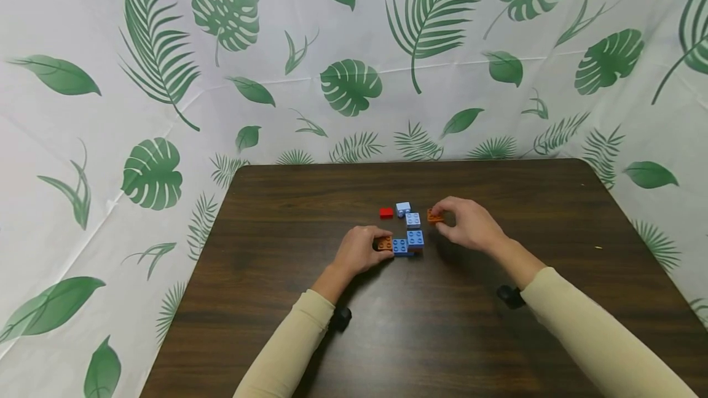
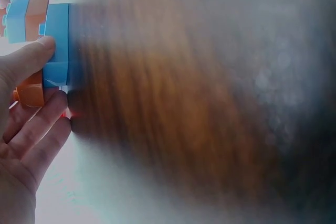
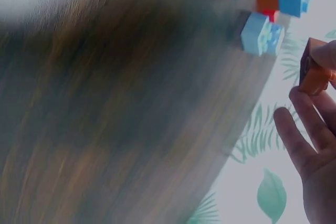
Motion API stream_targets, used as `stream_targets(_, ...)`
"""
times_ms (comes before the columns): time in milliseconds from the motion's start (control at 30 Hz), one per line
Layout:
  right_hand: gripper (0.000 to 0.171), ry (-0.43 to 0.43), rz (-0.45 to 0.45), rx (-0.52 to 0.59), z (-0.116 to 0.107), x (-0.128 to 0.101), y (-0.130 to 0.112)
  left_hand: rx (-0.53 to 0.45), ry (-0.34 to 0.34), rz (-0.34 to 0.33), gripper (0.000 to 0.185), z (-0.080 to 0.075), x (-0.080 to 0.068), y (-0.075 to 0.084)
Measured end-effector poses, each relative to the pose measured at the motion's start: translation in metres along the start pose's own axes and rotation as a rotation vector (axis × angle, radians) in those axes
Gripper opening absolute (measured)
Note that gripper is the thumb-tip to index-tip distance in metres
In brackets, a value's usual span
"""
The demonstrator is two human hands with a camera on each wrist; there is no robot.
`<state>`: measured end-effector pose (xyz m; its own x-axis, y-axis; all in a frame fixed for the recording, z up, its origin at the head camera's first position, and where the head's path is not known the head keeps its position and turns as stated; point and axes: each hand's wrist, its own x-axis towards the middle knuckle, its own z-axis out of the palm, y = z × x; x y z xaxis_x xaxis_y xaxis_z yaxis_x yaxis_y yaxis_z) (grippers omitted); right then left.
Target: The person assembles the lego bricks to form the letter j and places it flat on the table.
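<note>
A red brick [image 1: 386, 212] and two pale blue bricks [image 1: 403, 208] lie just beyond the left hand [image 1: 359, 250], which grips the blue-and-orange block cluster [image 1: 402, 244] on the table [image 1: 276, 300]. The right hand [image 1: 467, 223] pinches an orange brick [image 1: 434, 217], studs up, just right of the cluster.

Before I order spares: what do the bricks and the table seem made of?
The orange brick in the right hand and the blue bricks by the left hand look like moulded plastic: saturated colour, studded tops. The table shows dark wood grain with a slight sheen, possibly laminate.
</note>
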<state>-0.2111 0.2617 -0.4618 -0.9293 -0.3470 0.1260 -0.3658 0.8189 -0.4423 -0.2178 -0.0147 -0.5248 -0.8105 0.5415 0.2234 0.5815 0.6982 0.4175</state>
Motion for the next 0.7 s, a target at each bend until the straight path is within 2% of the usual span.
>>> stream_targets(300,0.024,-0.028,-0.084,0.142,0.007,-0.003,-0.022,-0.002,-0.022,-0.016,0.042,-0.001,0.001,0.0)
stream_targets(700,0.022,-0.057,-0.147,0.172,0.014,-0.004,-0.032,-0.02,-0.022,-0.018,0.042,-0.001,0.001,-0.001)
